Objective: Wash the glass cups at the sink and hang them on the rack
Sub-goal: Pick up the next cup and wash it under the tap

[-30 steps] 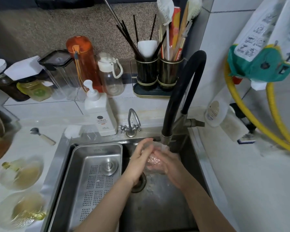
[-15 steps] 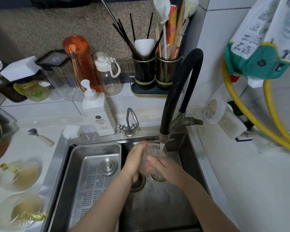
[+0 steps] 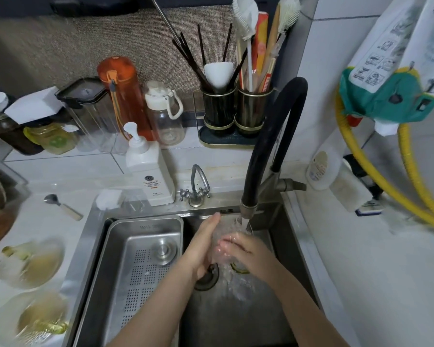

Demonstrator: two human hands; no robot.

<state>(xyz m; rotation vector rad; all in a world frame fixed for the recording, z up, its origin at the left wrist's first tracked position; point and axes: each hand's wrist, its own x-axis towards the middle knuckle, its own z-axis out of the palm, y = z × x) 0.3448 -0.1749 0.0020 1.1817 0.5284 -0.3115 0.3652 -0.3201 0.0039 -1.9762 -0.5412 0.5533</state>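
A clear glass cup (image 3: pixel 229 229) sits under the running water of the black faucet (image 3: pixel 273 146), over the right basin of the steel sink (image 3: pixel 85 246). My left hand (image 3: pixel 202 249) lies flat against the cup's left side with its fingers straight. My right hand (image 3: pixel 247 251) curls over the cup from the right, fingers wet. Water splashes down near the drain (image 3: pixel 207 278). Several more glass pieces (image 3: pixel 30 262), yellow-tinted, lie on the counter to the left. No rack shows.
A perforated steel drain tray (image 3: pixel 140 266) fills the sink's left half. Behind the sink stand a soap dispenser (image 3: pixel 148 171), a small tap (image 3: pixel 197 186), bottles and two utensil holders (image 3: pixel 233 111). A spoon (image 3: pixel 63 207) lies at left; a yellow hose (image 3: pixel 411 196) hangs at right.
The cup has stayed under the stream while my hands turn on it. My left fingers have straightened up along its side, and my right hand has slid over its front.
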